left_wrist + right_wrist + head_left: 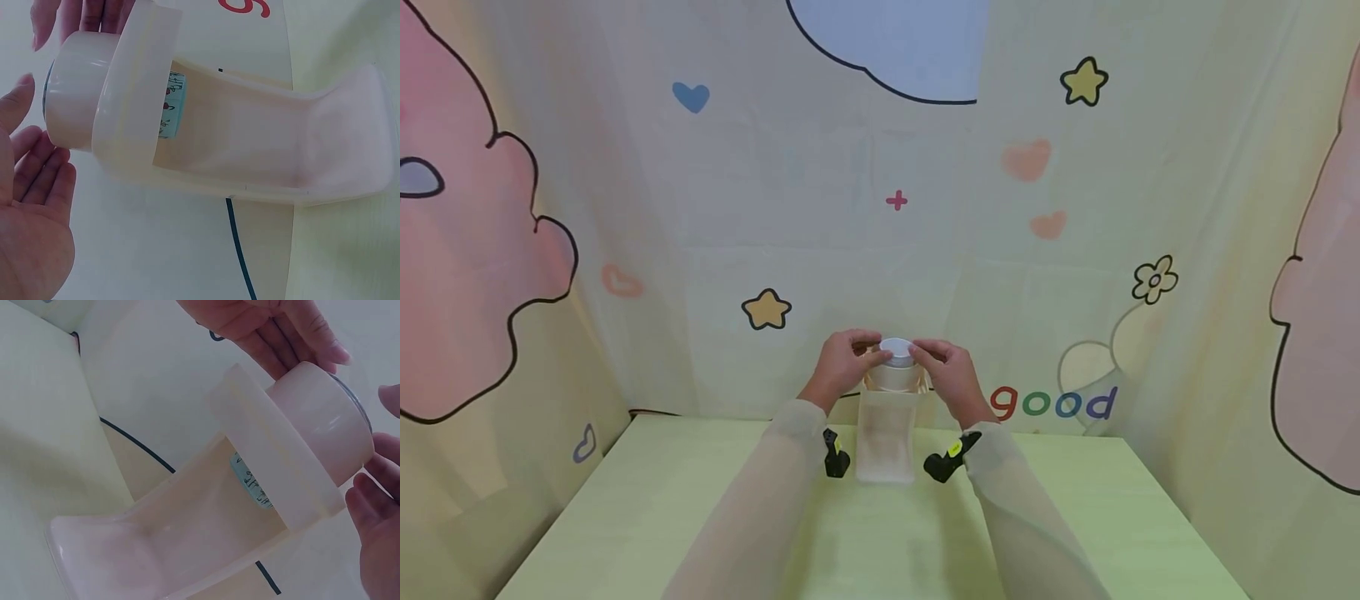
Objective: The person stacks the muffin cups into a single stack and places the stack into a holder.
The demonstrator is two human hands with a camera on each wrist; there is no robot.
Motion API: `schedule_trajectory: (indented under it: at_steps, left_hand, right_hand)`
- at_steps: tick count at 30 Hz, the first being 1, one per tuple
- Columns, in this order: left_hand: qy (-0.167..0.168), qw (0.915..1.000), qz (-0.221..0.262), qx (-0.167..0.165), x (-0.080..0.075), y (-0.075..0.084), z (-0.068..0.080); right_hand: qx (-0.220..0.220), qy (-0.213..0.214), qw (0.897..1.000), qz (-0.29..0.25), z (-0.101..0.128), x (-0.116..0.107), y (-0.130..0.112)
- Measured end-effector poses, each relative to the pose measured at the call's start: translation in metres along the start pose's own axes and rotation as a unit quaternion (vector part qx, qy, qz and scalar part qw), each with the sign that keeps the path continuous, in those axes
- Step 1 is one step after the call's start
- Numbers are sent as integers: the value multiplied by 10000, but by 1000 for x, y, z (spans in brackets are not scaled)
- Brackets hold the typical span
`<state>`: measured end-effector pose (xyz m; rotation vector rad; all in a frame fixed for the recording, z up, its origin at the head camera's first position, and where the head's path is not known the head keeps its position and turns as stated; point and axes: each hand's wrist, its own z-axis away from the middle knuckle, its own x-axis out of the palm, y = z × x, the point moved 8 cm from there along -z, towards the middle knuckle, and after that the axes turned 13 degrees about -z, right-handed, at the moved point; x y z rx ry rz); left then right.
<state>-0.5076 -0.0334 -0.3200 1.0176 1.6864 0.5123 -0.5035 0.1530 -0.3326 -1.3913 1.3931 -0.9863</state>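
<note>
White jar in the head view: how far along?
Done: white cylindrical jar sits in the top ring of the translucent plastic stand on the green table. In hand: left hand and right hand touch the jar's top. Left, probably: lifting it out.

- The small label point(172, 105) behind the pale holder's point(250, 156) top band is half covered, its print too small to read.
- In the left wrist view, the left hand point(31, 231) is cut off by the picture's edge.
- The word "good" point(1052, 402) has its first letter partly hidden behind the right hand point(951, 377).
</note>
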Motion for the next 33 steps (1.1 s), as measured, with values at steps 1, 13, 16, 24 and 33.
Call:
schedule_trajectory:
  at_steps: [1,13,16,24,33]
  left_hand:
    - [-6,10000,19,34,-1,0,1]
    - [-77,9994,-161,288,-19,0,25]
    - [-155,9980,-396,461,-24,-1,32]
    - [-96,9829,-1596,912,-39,-4,57]
    - [-31,9607,-2512,1182,-44,-13,94]
  right_hand:
    - [27,-6,10000,-8,0,0,0]
    - [88,137,9994,297,13,-22,-7]
    - [18,204,9985,502,22,-31,-11]
    - [-131,198,9939,1077,44,-48,-14]
    - [-562,64,9835,1719,67,-58,-4]
